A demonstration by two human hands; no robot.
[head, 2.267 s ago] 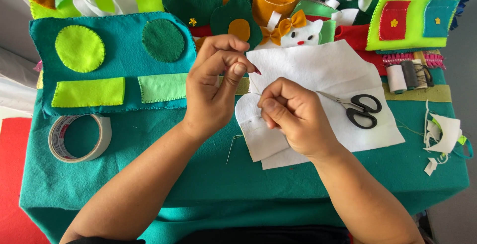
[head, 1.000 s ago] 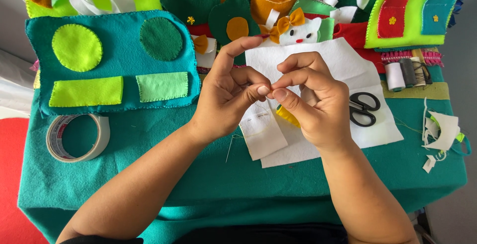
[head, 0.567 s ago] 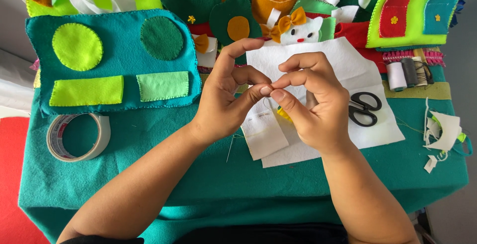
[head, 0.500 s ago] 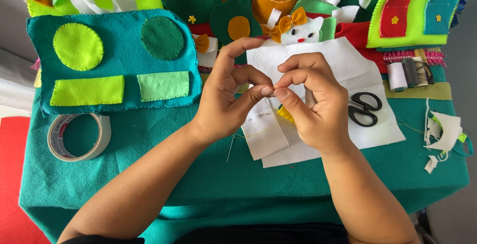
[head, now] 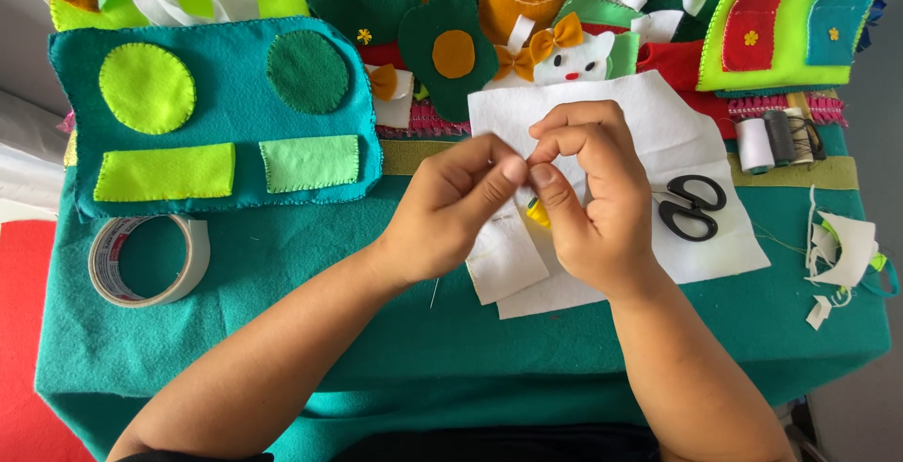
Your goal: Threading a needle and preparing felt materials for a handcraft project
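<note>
near edge: teal felt table cover. left hand and right hand fingertips pinched together over white felt sheet, a small yellow piece grasped under the right fingers. black scissors just right; tape roll left. beyond: teal shape panel, thread spools.

The counter, draped in teal felt, bears a tape roll, a teal felt panel, white felt sheet, scissors and 3 thread spools.

A small white felt piece lies flat on the larger white felt sheet, beneath a tiny yellow bit.
</note>
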